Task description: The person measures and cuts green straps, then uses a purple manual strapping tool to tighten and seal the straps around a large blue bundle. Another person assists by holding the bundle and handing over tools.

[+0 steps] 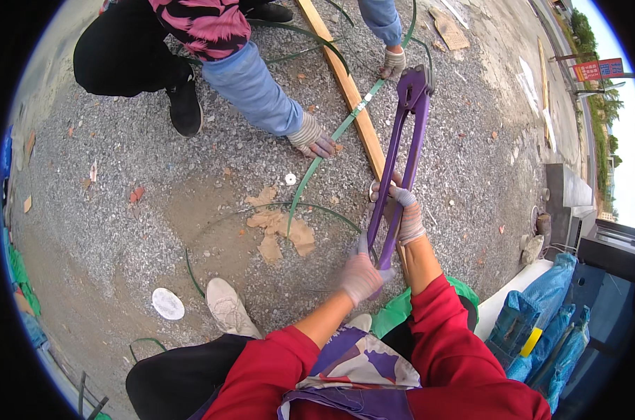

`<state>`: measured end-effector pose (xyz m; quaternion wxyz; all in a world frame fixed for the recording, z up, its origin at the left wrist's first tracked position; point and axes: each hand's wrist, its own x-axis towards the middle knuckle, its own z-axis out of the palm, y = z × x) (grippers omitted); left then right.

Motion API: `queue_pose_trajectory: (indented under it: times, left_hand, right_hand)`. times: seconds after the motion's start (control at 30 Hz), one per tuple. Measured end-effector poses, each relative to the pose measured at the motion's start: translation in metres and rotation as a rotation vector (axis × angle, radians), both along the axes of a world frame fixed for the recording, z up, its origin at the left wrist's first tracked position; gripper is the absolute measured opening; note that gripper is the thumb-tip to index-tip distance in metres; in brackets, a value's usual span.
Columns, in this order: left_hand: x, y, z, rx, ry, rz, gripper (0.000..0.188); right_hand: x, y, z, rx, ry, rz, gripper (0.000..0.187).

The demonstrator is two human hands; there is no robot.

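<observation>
A purple long-handled strapping crimper (417, 133) slants away from me, its jaw end up beside a co-worker's gloved hand. Around its handles, about two thirds of the way down, my right hand (410, 215) is closed in a thin glove. My left hand (361, 275), gloved and slightly blurred, grips the lower handle ends. A green strap (305, 178) runs across a long wooden batten (363, 119), with a shiny metal piece (363, 103) on it near the crossing. One co-worker's hand (312, 136) presses the strap to the left; the other hand (393, 63) holds it beyond the batten.
Gravelly ground carries torn brown paper (282, 227), a white disc (168, 304) and loops of green strap (331, 210). The crouching co-worker's black shoe (185, 110) is at the upper left. Blue woven sacks (534, 308) and a concrete block (568, 189) stand to the right.
</observation>
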<state>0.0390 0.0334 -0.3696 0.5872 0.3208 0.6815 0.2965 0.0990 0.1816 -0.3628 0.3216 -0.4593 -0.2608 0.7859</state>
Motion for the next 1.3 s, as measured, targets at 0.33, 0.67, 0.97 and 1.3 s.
queue_pose_trajectory:
  times: [0.33, 0.67, 0.97, 1.3]
  left_hand:
    - [0.0, 0.004, -0.006, -0.025, -0.354, 0.128, 0.082]
    - [-0.01, -0.027, -0.036, -0.024, -0.318, 0.081, 0.089]
    - [0.031, 0.001, 0.048, -0.179, -0.349, -0.565, 0.072]
    - [-0.119, 0.052, 0.284, 0.166, 0.193, -1.077, 0.061]
  right_hand:
    - [-0.022, 0.017, -0.007, -0.106, -0.162, 0.106, 0.054]
    - [-0.013, -0.019, -0.054, -0.136, -0.211, 0.121, 0.051]
    - [0.05, -0.033, 0.037, -0.257, -0.247, -0.145, 0.03]
    - [0.041, -0.063, 0.179, -0.489, 0.477, -0.521, 0.061]
